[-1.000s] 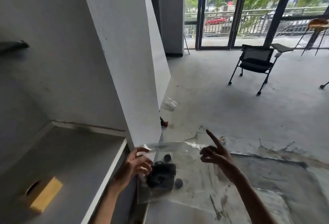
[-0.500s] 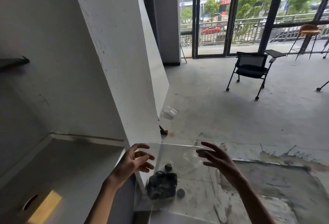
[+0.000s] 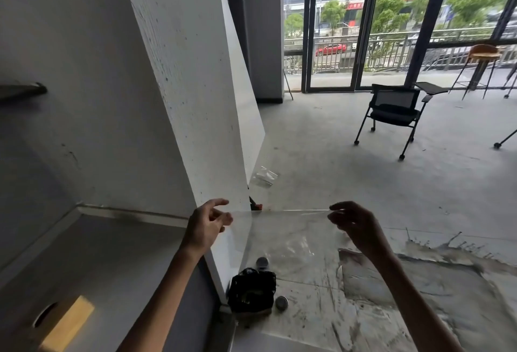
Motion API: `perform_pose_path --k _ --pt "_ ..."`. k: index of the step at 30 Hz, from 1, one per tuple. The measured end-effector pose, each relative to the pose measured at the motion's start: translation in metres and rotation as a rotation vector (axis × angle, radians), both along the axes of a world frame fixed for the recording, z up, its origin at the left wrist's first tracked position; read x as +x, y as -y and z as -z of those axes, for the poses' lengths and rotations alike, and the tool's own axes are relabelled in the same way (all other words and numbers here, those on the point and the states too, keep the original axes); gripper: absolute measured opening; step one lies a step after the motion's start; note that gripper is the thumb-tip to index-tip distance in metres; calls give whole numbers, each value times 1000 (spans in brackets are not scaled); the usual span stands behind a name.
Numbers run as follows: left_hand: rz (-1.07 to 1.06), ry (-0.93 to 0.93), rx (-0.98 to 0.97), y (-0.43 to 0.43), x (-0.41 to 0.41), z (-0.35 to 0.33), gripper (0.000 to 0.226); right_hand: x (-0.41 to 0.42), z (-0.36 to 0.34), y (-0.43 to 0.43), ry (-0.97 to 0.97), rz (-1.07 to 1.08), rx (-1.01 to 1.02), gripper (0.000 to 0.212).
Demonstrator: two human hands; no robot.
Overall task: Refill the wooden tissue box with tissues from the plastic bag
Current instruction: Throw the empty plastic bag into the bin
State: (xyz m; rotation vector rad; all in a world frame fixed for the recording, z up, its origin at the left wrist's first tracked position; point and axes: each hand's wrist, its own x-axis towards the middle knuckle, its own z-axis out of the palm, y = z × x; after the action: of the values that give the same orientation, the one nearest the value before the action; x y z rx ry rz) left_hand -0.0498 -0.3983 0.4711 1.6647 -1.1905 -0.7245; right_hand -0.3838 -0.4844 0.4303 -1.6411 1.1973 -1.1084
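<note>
A clear plastic bag (image 3: 288, 237) hangs in front of me with its top edge pulled straight. My left hand (image 3: 207, 225) pinches the bag's top left corner and my right hand (image 3: 355, 225) pinches the top right corner. Low in the bag I see a crumpled black packet (image 3: 251, 290) and two small dark round pieces (image 3: 262, 262). The wooden tissue box (image 3: 64, 323), with a round hole in its side, lies at the lower left on a grey ledge (image 3: 112, 253), well away from both hands.
A white slanted wall panel (image 3: 195, 99) rises just behind my left hand. A small empty clear bag (image 3: 264, 175) lies on the concrete floor beyond. A black chair (image 3: 391, 110) and a wooden stool (image 3: 484, 54) stand near the glass doors.
Both hands rose and spread apart to the bag's top corners, drawing its top edge taut. My right hand's pointing finger has closed into a pinch. The view tilted upward.
</note>
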Motion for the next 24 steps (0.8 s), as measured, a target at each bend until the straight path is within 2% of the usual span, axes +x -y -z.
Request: perform_pose_path --k 5,10,12,15,17,20,22,24 --pt "-70 380 -54 17 -5 -32 9 3 -30 18 -112 36 -137 17" --pt "-136 525 -217 30 -9 -77 5 4 -69 37 -187 65 -270 13" --pt "-161 457 -258 34 -9 -98 7 8 -94 41 -119 4 -260 10" --pt "-136 339 -330 37 -7 -128 11 12 -135 43 128 -85 -242 12" --pt "-131 216 -434 38 -7 -141 9 13 -153 43 223 -108 -251 16" --pt "-130 71 -546 43 -6 -144 6 21 -144 42 232 -183 -91 34" --pt "-132 46 -549 46 -5 -137 11 30 -125 40 211 -168 0 25" --pt "-154 62 -518 49 -3 -126 8 38 -112 38 273 -105 38 13"
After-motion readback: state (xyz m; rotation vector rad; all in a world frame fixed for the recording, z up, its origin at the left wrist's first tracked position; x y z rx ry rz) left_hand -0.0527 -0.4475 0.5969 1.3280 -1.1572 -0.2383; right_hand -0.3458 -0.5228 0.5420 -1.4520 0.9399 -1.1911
